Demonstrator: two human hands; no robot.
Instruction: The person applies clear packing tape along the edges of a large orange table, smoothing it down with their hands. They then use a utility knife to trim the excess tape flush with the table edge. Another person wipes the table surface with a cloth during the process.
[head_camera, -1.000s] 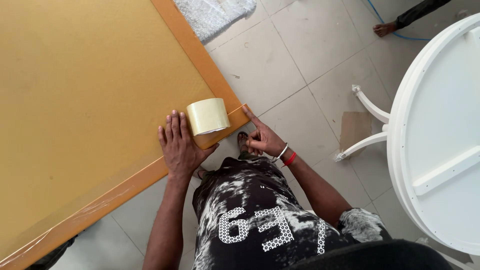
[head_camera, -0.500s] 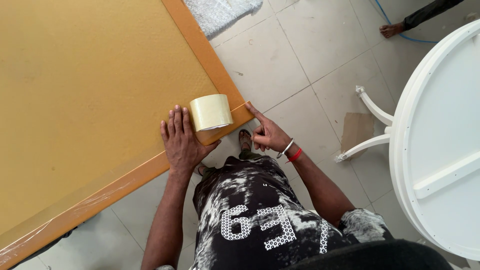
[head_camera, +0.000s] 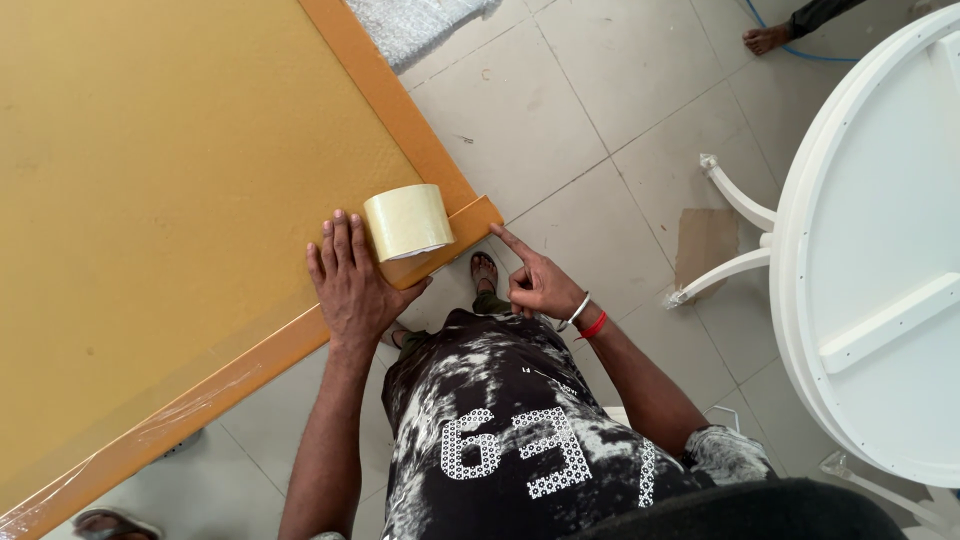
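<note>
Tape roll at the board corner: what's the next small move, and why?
Probably pull the strip taut with the right hand and press it over the board corner. The tape roll stands at that corner, the left hand lies flat beside it, and the right pinches just off the edge.

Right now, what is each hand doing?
Left hand: open, flat on the board's orange edge beside the tape roll.
Right hand: forefinger out, holding nothing visible.

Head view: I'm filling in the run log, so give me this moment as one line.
left hand: flat on yellow board by tape roll | right hand: index finger pointing at board corner | white table at right
</note>
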